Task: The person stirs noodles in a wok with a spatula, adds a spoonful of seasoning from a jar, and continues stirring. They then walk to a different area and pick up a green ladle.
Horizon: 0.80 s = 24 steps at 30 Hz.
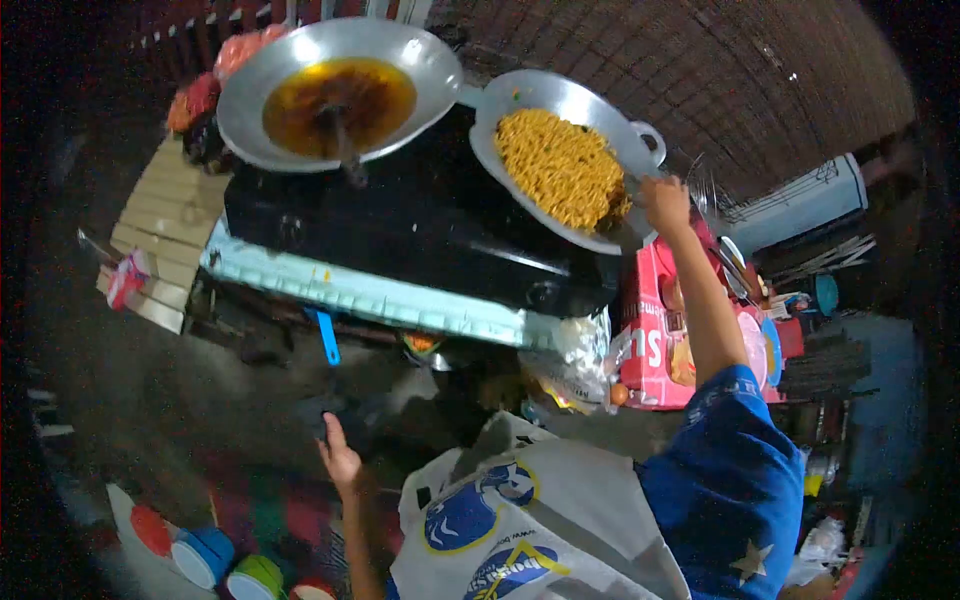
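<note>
My right hand (667, 204) is closed at the right side of a metal wok (490, 120). It grips what looks like a metal cooking utensil (633, 188), whose end meets the fried noodles (562, 168). The noodles are yellow-brown with green bits and fill much of the wok. Low in front of the stove (400, 225) is my left hand (341, 458), fingers bent around something dark that I cannot make out. To the left, a larger wok (240, 115) holds dark golden oil (395, 100), with a ladle (345, 145) resting in it.
A blue handle (328, 338) hangs below the stove's pale front edge. On the right, a red-covered table (650, 350) bears bowls, plates and an egg (620, 394). Slatted wood (170, 220) stands left of the stove. Colourful buckets (203, 556) sit at lower left.
</note>
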Tool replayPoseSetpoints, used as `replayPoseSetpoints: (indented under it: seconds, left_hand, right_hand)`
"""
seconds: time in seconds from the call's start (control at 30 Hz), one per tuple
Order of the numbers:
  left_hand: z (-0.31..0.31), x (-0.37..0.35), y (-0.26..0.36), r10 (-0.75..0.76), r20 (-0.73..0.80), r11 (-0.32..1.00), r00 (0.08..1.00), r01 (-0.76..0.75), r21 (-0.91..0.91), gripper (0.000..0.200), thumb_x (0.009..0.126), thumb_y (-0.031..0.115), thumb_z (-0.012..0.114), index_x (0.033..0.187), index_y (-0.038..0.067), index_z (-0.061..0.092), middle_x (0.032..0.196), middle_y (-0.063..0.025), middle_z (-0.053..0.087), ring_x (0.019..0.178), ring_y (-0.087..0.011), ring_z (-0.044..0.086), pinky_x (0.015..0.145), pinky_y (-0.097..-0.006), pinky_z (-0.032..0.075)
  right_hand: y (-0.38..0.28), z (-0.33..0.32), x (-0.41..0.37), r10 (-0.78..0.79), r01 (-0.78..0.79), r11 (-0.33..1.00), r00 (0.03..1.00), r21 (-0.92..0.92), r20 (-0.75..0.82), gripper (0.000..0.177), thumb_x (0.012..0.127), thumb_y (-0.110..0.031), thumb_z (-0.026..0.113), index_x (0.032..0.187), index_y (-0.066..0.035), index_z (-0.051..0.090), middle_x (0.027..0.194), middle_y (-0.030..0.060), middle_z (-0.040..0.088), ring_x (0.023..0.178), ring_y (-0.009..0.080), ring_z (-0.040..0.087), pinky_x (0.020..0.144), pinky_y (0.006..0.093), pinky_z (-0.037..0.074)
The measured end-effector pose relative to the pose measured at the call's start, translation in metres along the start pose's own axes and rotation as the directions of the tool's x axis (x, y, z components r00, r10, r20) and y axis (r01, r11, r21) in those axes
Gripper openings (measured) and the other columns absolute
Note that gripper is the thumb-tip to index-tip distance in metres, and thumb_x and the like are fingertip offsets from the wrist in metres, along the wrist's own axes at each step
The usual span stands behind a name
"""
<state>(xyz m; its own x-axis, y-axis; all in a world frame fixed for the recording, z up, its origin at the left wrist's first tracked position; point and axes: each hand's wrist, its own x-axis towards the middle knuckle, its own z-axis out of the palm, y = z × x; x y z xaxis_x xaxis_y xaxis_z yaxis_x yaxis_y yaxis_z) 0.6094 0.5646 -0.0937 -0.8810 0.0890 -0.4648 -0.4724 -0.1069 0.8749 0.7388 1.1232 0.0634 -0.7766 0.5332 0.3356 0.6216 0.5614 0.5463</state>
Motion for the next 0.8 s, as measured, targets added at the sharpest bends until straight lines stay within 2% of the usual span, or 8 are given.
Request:
replayPoseSetpoints:
  seconds: [0.07, 0.13, 0.2, 0.23, 0.27, 0.3, 0.6, 0.8]
  left_hand:
    - [0.052, -0.013, 0.052, -0.180, 0.119, 0.983, 0.976, 0.184, -0.021, 0.054, 0.080, 0.028, 0.057, 0.121, -0.001, 0.038, 0.115, -0.0139, 0.044, 0.101, -0.0252, 0.044, 0.088, -0.0326, 0.035]
    - [0.092, -0.025, 0.070, -0.012, 0.184, 0.999, 0.983, 0.005, 0.036, 0.064, 0.069, 0.001, 0.063, 0.125, -0.003, 0.032, 0.111, -0.0184, 0.046, 0.104, -0.0320, 0.044, 0.089, -0.0355, 0.034]
    - [0.098, -0.010, 0.065, 0.337, 0.571, 0.530, 0.748, -0.652, 0.542, 0.055, 0.075, 0.010, 0.060, 0.123, -0.001, 0.036, 0.113, -0.0154, 0.045, 0.107, -0.0280, 0.043, 0.089, -0.0338, 0.035]
    - [0.119, -0.014, 0.083, 0.344, 0.576, 0.516, 0.742, -0.662, 0.544, 0.055, 0.075, 0.010, 0.060, 0.123, -0.001, 0.036, 0.113, -0.0154, 0.045, 0.107, -0.0280, 0.043, 0.089, -0.0338, 0.035]
    - [0.150, -0.022, 0.110, 0.157, 0.460, 0.964, 0.874, -0.237, 0.122, 0.050, 0.079, 0.015, 0.057, 0.122, 0.000, 0.037, 0.114, -0.0130, 0.046, 0.107, -0.0251, 0.043, 0.089, -0.0325, 0.035]
    - [0.174, -0.026, 0.128, -0.104, 0.474, 0.872, 0.874, 0.310, -0.380, 0.046, 0.082, 0.021, 0.054, 0.121, 0.002, 0.039, 0.115, -0.0106, 0.046, 0.107, -0.0222, 0.044, 0.088, -0.0312, 0.036]
    - [0.288, 0.015, 0.147, -0.030, 0.527, 0.937, 0.849, 0.208, -0.282, 0.044, 0.085, 0.029, 0.049, 0.121, 0.004, 0.038, 0.116, -0.0064, 0.046, 0.103, -0.0181, 0.048, 0.087, -0.0305, 0.039]
    - [0.341, 0.023, 0.146, 0.008, 0.439, 0.993, 0.899, 0.046, -0.111, 0.055, 0.082, 0.036, 0.053, 0.125, 0.007, 0.034, 0.124, -0.0050, 0.039, 0.115, -0.0172, 0.032, 0.099, -0.0354, 0.019]
  right_hand:
    - [-0.002, 0.025, 0.016, -0.042, 0.051, 0.997, 0.989, -0.062, 0.142, 0.017, 0.079, -0.022, 0.046, 0.081, -0.011, 0.058, 0.080, 0.0087, 0.061, 0.081, 0.0304, 0.055, 0.065, 0.0397, 0.045]
    - [-0.001, 0.026, 0.029, -0.018, 0.012, 1.000, 0.962, 0.023, 0.272, 0.017, 0.078, -0.019, 0.046, 0.089, -0.012, 0.057, 0.084, 0.0100, 0.061, 0.083, 0.0306, 0.056, 0.069, 0.0412, 0.044]
    - [0.005, 0.010, 0.035, -0.014, -0.031, 0.994, 0.915, 0.104, 0.404, 0.023, 0.077, -0.015, 0.046, 0.097, -0.012, 0.055, 0.088, 0.0112, 0.060, 0.086, 0.0308, 0.057, 0.072, 0.0426, 0.043]
    - [0.013, -0.019, 0.035, 0.031, -0.126, 0.949, 0.949, 0.288, 0.314, 0.022, 0.077, -0.015, 0.046, 0.096, -0.013, 0.056, 0.089, 0.0115, 0.060, 0.083, 0.0314, 0.057, 0.071, 0.0428, 0.044]
    - [0.021, -0.044, 0.035, 0.094, -0.194, 0.862, 0.969, 0.468, 0.229, 0.021, 0.077, -0.014, 0.047, 0.095, -0.014, 0.057, 0.089, 0.0117, 0.059, 0.081, 0.0320, 0.058, 0.069, 0.0430, 0.045]
    - [0.028, -0.055, 0.034, 0.088, -0.127, 0.852, 0.991, 0.509, 0.100, 0.021, 0.075, -0.012, 0.048, 0.094, -0.016, 0.058, 0.088, 0.0117, 0.059, 0.077, 0.0322, 0.058, 0.066, 0.0433, 0.046]
    - [0.087, -0.103, 0.078, -0.179, 0.162, 0.920, 0.984, 0.357, 0.015, 0.019, 0.072, -0.011, 0.054, 0.090, -0.014, 0.058, 0.082, 0.0081, 0.056, 0.077, 0.0270, 0.058, 0.063, 0.0379, 0.046]
    - [0.099, -0.104, 0.091, -0.361, 0.335, 0.927, 0.919, 0.168, 0.160, 0.020, 0.075, -0.014, 0.049, 0.090, -0.020, 0.061, 0.077, 0.0068, 0.059, 0.067, 0.0273, 0.059, 0.058, 0.0371, 0.047]
